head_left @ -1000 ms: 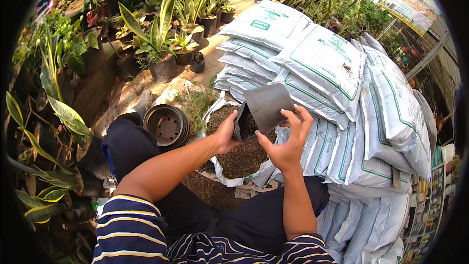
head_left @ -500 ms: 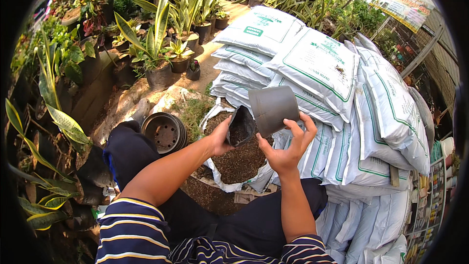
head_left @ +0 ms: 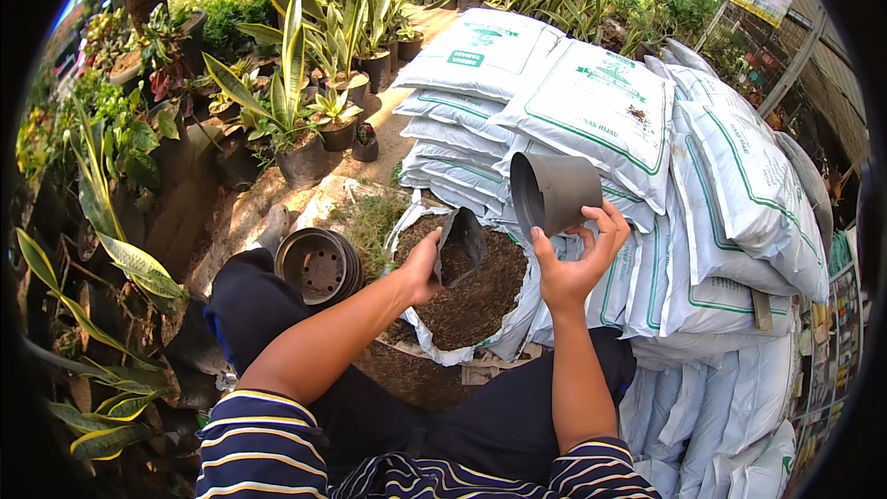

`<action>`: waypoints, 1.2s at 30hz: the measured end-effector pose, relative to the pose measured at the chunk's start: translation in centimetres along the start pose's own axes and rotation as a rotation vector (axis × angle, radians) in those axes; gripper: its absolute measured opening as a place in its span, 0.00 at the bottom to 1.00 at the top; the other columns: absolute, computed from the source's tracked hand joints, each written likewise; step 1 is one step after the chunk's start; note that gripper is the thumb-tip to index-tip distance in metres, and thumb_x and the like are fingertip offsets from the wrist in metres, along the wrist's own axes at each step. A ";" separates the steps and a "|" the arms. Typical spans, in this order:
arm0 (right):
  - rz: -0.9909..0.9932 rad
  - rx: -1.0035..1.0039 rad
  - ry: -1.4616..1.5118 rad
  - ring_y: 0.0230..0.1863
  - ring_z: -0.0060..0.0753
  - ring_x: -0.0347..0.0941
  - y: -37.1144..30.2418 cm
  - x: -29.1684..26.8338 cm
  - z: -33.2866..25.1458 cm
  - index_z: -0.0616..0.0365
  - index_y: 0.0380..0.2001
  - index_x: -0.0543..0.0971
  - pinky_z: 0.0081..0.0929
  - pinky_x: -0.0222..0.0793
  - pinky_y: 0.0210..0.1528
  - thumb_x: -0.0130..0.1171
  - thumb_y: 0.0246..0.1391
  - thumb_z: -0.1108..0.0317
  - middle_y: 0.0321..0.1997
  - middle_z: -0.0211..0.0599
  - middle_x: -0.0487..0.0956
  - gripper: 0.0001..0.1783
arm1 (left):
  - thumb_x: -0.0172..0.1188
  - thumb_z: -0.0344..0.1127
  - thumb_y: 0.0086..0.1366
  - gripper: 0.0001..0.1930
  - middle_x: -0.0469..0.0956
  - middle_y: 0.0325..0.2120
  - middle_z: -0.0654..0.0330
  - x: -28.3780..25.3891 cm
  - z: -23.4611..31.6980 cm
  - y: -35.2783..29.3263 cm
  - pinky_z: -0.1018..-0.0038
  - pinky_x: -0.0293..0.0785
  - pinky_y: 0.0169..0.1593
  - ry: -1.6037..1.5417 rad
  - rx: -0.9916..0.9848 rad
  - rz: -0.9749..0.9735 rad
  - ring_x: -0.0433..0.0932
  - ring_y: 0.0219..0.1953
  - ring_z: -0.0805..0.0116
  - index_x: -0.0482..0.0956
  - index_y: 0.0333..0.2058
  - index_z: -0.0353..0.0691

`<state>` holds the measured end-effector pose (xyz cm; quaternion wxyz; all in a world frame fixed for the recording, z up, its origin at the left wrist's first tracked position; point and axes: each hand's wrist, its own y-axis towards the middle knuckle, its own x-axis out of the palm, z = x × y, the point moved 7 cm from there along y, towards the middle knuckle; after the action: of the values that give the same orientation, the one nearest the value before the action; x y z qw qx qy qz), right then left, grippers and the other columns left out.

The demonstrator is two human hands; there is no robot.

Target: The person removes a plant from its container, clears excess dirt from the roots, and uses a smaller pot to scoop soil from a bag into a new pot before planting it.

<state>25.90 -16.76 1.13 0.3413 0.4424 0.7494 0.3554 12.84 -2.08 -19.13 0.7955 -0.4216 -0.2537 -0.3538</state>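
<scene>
My left hand (head_left: 422, 268) is closed round the side of a small black plastic grow bag (head_left: 461, 245), its mouth tilted toward me; how much it holds is hard to make out. In my right hand (head_left: 582, 261) is a dark grey plastic pot (head_left: 565, 192), tipped on its side with its opening facing left. Thumb and fingers grip the pot's lower edge. Below both hands stands an opened white sack with dark brown potting soil (head_left: 476, 310) inside. The pot and the grow bag are apart.
Stacked black pots with holed bottoms (head_left: 319, 266) lie by my left knee. White printed sacks (head_left: 591, 111) are piled high at the right. Potted snake plants (head_left: 294, 129) stand at the far left, and more leafy plants line the left side.
The pot has moved right, away from the grow bag, and turned so its opening faces left. My left hand stays over the soil with the grow bag.
</scene>
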 end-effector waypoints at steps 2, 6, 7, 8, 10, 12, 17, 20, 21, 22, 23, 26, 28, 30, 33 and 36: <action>-0.005 0.042 0.002 0.59 0.39 0.68 -0.1 0.0 0.7 0.54 0.55 0.72 0.32 0.78 0.45 0.79 0.41 0.66 0.62 0.45 0.62 0.37 | 0.34 0.52 0.80 0.26 0.85 0.48 0.60 -1.3 0.1 -0.5 0.68 0.80 0.52 0.042 -0.007 0.125 0.83 0.48 0.69 0.80 0.52 0.46; -0.046 0.100 -0.023 0.59 0.41 0.68 -0.2 0.7 1.5 0.54 0.52 0.74 0.33 0.76 0.45 0.80 0.41 0.64 0.61 0.45 0.64 0.35 | 0.38 0.49 0.79 0.24 0.85 0.46 0.59 -1.6 0.5 -0.3 0.66 0.80 0.53 -0.010 0.008 0.071 0.83 0.46 0.66 0.81 0.52 0.44; -0.068 0.111 -0.044 0.59 0.41 0.68 -0.3 0.8 1.6 0.54 0.52 0.75 0.34 0.76 0.45 0.80 0.41 0.63 0.61 0.45 0.64 0.34 | 0.40 0.48 0.79 0.22 0.85 0.46 0.59 -1.3 0.8 -0.3 0.65 0.79 0.54 0.002 -0.004 0.054 0.83 0.47 0.66 0.81 0.51 0.43; -0.090 0.123 -0.066 0.59 0.41 0.68 -0.3 0.9 1.8 0.54 0.51 0.75 0.34 0.75 0.45 0.81 0.40 0.63 0.61 0.45 0.65 0.34 | 0.40 0.48 0.79 0.22 0.85 0.46 0.59 -1.8 1.0 -0.7 0.65 0.79 0.54 0.011 -0.013 0.118 0.83 0.47 0.65 0.81 0.51 0.43; -0.127 0.132 -0.085 0.58 0.41 0.68 -0.6 1.3 1.9 0.53 0.50 0.76 0.34 0.74 0.45 0.81 0.40 0.62 0.61 0.45 0.65 0.34 | 0.41 0.48 0.79 0.22 0.84 0.46 0.59 -2.8 1.2 -2.0 0.65 0.79 0.55 0.033 -0.024 0.249 0.83 0.47 0.65 0.81 0.51 0.43; -0.172 0.165 -0.080 0.57 0.41 0.69 -0.8 1.9 1.8 0.53 0.50 0.76 0.34 0.73 0.45 0.81 0.40 0.60 0.60 0.44 0.65 0.34 | 0.42 0.48 0.79 0.21 0.84 0.47 0.59 -1.3 1.4 -2.8 0.66 0.79 0.55 0.015 0.013 0.153 0.83 0.48 0.65 0.81 0.51 0.43; -0.279 0.266 -0.128 0.58 0.47 0.69 -1.5 2.9 3.8 0.55 0.49 0.76 0.39 0.72 0.51 0.80 0.40 0.58 0.58 0.45 0.66 0.34 | 0.44 0.50 0.78 0.20 0.84 0.45 0.61 1.2 2.2 -4.4 0.65 0.79 0.51 0.016 0.082 0.080 0.82 0.46 0.66 0.82 0.49 0.46; -0.413 0.299 -0.211 0.61 0.56 0.67 -2.2 3.1 5.7 0.55 0.50 0.77 0.47 0.68 0.61 0.80 0.40 0.56 0.57 0.48 0.68 0.34 | 0.46 0.51 0.77 0.18 0.85 0.42 0.61 1.5 2.5 -4.6 0.63 0.79 0.48 0.012 0.090 0.098 0.83 0.43 0.63 0.81 0.46 0.47; -0.475 0.307 -0.218 0.61 0.55 0.67 -2.7 3.8 6.2 0.55 0.50 0.77 0.47 0.68 0.61 0.80 0.41 0.55 0.58 0.48 0.68 0.34 | 0.47 0.51 0.77 0.18 0.85 0.42 0.60 0.6 2.6 -4.4 0.62 0.80 0.48 0.017 0.106 0.096 0.83 0.42 0.63 0.81 0.46 0.47; -0.535 0.318 -0.224 0.62 0.55 0.67 -3.5 4.5 6.6 0.55 0.50 0.77 0.47 0.69 0.61 0.79 0.41 0.55 0.58 0.47 0.68 0.34 | 0.47 0.50 0.76 0.18 0.85 0.41 0.59 0.2 2.7 -4.5 0.60 0.80 0.46 0.016 0.128 0.102 0.83 0.41 0.61 0.81 0.45 0.46; -0.595 0.328 -0.228 0.62 0.55 0.67 -4.2 5.4 7.0 0.55 0.50 0.77 0.47 0.69 0.62 0.79 0.41 0.54 0.58 0.47 0.68 0.34 | 0.47 0.50 0.76 0.18 0.85 0.41 0.59 -0.2 3.0 -4.6 0.60 0.80 0.46 0.024 0.137 0.109 0.83 0.41 0.60 0.81 0.45 0.46; -0.739 0.411 -0.306 0.65 0.56 0.66 -6.1 7.2 8.4 0.54 0.53 0.76 0.48 0.70 0.63 0.79 0.42 0.52 0.60 0.47 0.68 0.36 | 0.47 0.49 0.76 0.18 0.84 0.40 0.56 -0.9 3.2 -4.6 0.58 0.81 0.46 0.023 0.161 0.115 0.84 0.41 0.58 0.81 0.45 0.44; -0.821 0.450 -0.362 0.66 0.59 0.65 -7.2 7.9 9.7 0.54 0.56 0.75 0.50 0.70 0.64 0.79 0.43 0.52 0.62 0.50 0.67 0.38 | 0.47 0.48 0.76 0.18 0.84 0.40 0.56 -1.1 3.1 -4.3 0.59 0.81 0.47 0.016 0.145 0.102 0.84 0.41 0.57 0.81 0.45 0.43; -0.827 0.480 -0.435 0.66 0.61 0.64 -8.2 8.8 11.3 0.55 0.57 0.74 0.51 0.70 0.65 0.78 0.44 0.53 0.63 0.53 0.67 0.39 | 0.47 0.47 0.76 0.17 0.84 0.40 0.56 -1.0 3.2 -4.4 0.59 0.82 0.48 0.008 0.145 0.104 0.84 0.41 0.58 0.81 0.45 0.43; -0.859 0.554 -0.531 0.68 0.63 0.63 -9.3 9.7 13.9 0.59 0.61 0.71 0.50 0.73 0.65 0.77 0.46 0.54 0.64 0.58 0.66 0.42 | 0.49 0.46 0.75 0.16 0.84 0.40 0.57 -0.8 3.4 -4.8 0.62 0.81 0.49 0.002 0.158 0.108 0.84 0.42 0.60 0.81 0.44 0.44; -0.811 0.671 -0.593 0.69 0.61 0.61 -10.1 10.0 16.0 0.59 0.62 0.70 0.50 0.75 0.63 0.77 0.47 0.56 0.65 0.57 0.65 0.42 | 0.49 0.47 0.76 0.15 0.84 0.40 0.59 -1.1 3.9 -4.8 0.64 0.81 0.48 0.025 0.172 0.119 0.83 0.41 0.62 0.81 0.43 0.45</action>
<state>31.15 -7.55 -17.50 0.4857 0.2851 0.8024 -0.1974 7.99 -0.34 -15.52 0.8514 -0.3616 -0.2478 -0.2879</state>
